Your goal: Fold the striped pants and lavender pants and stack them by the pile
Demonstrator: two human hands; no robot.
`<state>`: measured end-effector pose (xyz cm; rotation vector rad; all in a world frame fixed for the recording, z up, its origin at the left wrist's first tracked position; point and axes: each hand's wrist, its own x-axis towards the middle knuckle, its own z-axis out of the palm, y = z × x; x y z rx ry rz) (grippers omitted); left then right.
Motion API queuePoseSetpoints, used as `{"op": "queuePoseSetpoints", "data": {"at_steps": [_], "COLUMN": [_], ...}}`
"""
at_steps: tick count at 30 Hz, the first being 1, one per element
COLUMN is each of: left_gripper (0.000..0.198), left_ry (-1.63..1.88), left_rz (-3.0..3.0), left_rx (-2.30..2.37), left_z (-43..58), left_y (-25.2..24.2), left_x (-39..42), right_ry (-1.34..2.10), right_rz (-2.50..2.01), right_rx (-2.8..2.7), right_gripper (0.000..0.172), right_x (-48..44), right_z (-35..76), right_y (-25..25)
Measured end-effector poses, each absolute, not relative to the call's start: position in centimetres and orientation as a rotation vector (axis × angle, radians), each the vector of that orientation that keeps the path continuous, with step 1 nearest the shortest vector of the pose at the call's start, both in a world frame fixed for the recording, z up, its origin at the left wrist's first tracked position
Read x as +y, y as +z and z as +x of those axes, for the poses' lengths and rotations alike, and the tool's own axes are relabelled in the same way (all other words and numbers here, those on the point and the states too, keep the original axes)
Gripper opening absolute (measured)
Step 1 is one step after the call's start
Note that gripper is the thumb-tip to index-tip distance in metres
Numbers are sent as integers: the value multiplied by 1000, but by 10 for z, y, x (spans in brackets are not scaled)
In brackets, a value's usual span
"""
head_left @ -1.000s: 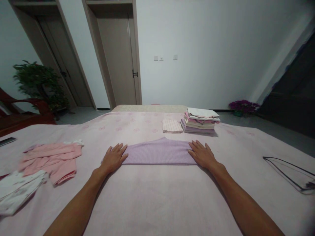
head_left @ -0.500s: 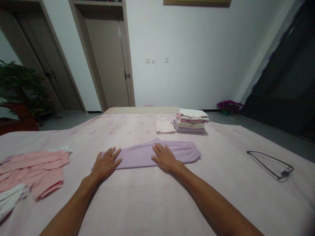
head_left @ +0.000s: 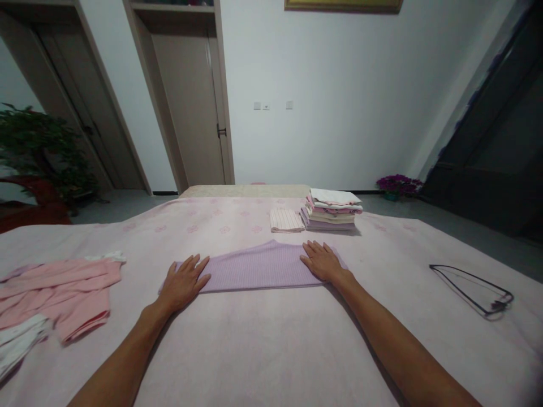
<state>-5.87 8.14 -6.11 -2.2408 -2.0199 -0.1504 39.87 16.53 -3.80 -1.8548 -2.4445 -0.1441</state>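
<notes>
A pair of lilac ribbed pants (head_left: 258, 268), folded lengthwise, lies flat across the pink bed cover (head_left: 254, 345). My left hand (head_left: 182, 282) rests on its left end, palm down with fingers spread. On the right end lies my right hand (head_left: 323, 261), flat and open, covering part of the gathered waist or cuff there. Neither hand grips the cloth. Just behind the pants sit a folded striped cloth (head_left: 286, 220) and a stack of folded clothes (head_left: 332, 210), white on top and lilac at the bottom.
Unfolded pink clothes (head_left: 63, 291) lie at the left, with a white garment (head_left: 21, 345) in front of them. To the right is a black wire hanger-like frame (head_left: 473, 288). Beyond the bed stand a door (head_left: 186, 107), a leafy plant (head_left: 38, 147) and purple flowers (head_left: 397, 185).
My right hand has slid right along the lilac pants, from near their middle to the right end. My left hand stays in place on the left end.
</notes>
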Motion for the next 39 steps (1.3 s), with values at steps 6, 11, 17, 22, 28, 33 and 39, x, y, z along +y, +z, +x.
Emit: {"op": "queuePoseSetpoints", "data": {"at_steps": [6,11,17,22,28,33,39], "left_gripper": [58,57,57,59,60,60,56], "left_ry": [-180,-211,-242,-224,-228,-241,-710], "left_rz": [-2244,-2248,-2257,-2250,-2249,-2244,-2320], "left_rx": [-2011,-2020,-2028,-2033,-2046,-2069,-2169], "left_z": [-61,-60,-60,-59,-58,-57,-69], "left_y": [-65,-63,-62,-59,-58,-59,-55], "left_x": [85,83,82,82,80,81,82], "right_ry": [-108,-43,-12,-64,-114,-182,-318], "right_rz": [-1933,-1905,-1879,-1865,-1791,-1857,-1903], "right_rx": [-2273,-2245,-2228,-2228,-2323,-2406,-2378], "right_gripper": [46,42,35,35,50,64,62], "right_x": [184,210,217,216,196,180,178], "right_z": [356,310,293,295,307,362,405], "right_y": [-11,-12,-27,-28,-31,-48,-61]}}
